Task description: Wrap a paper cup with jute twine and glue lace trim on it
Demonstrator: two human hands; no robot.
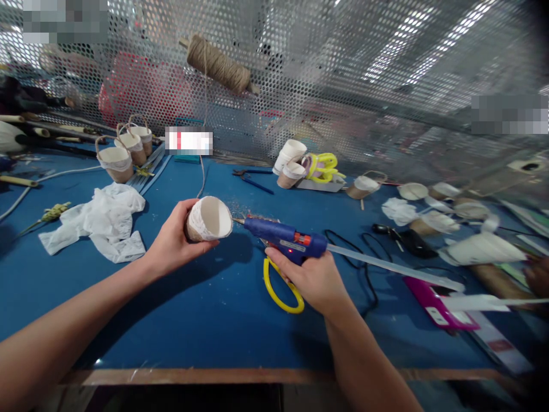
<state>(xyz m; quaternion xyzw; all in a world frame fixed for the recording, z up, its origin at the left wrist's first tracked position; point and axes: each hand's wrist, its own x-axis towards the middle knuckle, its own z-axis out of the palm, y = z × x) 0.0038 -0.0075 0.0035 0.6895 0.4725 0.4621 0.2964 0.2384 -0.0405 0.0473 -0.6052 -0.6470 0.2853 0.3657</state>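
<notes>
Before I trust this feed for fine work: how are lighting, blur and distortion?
Head view: the cup and glue gun look fairly sharp; head view: soft shadows on the blue table beneath the left hand, bright streaks across the mesh, upper right; head view: the white tapered piece at right looks blurred and stretched.

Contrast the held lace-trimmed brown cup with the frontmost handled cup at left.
The held cup tilts in the left hand; the handled cup stands upright. The held cup shows no handle; the handled cup shows a loop. Both have brown sides and whitish trim.
</notes>
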